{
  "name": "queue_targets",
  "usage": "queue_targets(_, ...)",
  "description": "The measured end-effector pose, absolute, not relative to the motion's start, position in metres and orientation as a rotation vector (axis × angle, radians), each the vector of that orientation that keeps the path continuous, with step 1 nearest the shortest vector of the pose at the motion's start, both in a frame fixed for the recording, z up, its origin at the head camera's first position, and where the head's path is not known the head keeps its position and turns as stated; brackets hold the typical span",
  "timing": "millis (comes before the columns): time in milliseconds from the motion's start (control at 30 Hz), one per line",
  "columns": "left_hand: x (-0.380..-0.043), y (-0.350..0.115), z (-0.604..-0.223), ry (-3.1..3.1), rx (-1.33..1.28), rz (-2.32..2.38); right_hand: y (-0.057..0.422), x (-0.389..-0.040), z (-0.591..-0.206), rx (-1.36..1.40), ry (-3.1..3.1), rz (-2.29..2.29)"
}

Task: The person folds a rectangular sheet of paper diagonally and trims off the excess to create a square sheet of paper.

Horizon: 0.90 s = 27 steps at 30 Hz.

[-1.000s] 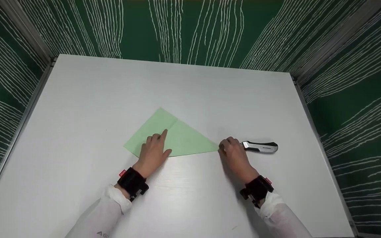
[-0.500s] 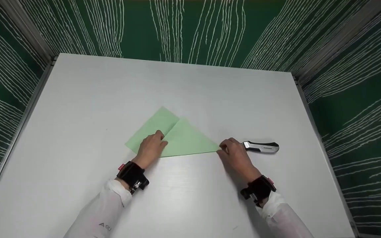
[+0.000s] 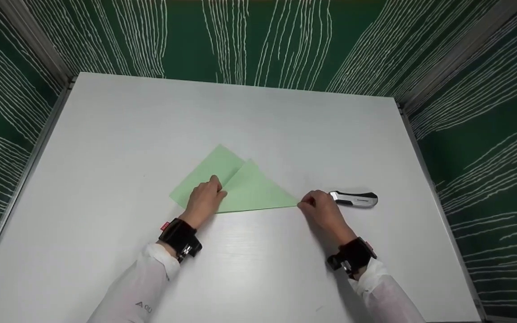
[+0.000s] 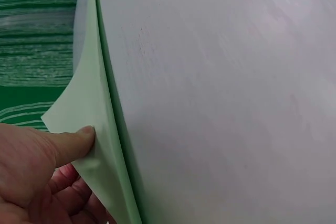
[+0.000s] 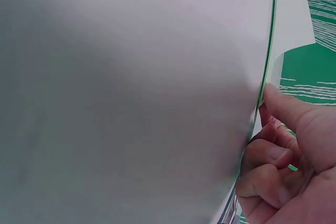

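Note:
A folded sheet of green paper [image 3: 258, 190] lies on the white table, its long folded edge toward me. Its upper flap stands a little raised along a slanting edge, with the lower layer showing at the left. My left hand [image 3: 202, 202] pinches that flap; in the left wrist view the thumb [image 4: 79, 142] lies on top and the fingers curl beneath. At the paper's pointed right corner, my right hand [image 3: 323, 208] holds the tip between thumb [image 5: 283, 103] and forefinger, with the other fingers curled under. A utility knife [image 3: 357, 200] lies just right of this hand.
The white table [image 3: 231, 116] spreads around the paper. Green walls [image 3: 182, 40] with wavy white lines stand behind it and at both sides, with grey metal posts at the far corners. Each wrist wears a black camera band [image 3: 180, 240].
My left hand's extended forefinger has curled in, and the hand now pinches the upper flap. That flap has lifted and shifted, opening a gap over the lower layer. My right hand stays at the corner.

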<state>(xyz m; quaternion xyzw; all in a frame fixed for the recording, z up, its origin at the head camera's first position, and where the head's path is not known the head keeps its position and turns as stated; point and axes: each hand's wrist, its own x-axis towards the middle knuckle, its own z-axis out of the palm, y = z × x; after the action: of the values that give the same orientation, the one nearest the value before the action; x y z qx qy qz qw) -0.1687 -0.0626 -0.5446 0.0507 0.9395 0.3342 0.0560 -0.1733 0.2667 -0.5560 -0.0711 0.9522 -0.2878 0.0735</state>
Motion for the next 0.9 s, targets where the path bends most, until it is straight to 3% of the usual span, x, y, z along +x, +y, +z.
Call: queue_targets(900,-0.1708,-0.0606,-0.5474,2.870,0.127,1.002,0.2708,-0.1776,-0.5526,-0.161,2.774,-0.934)
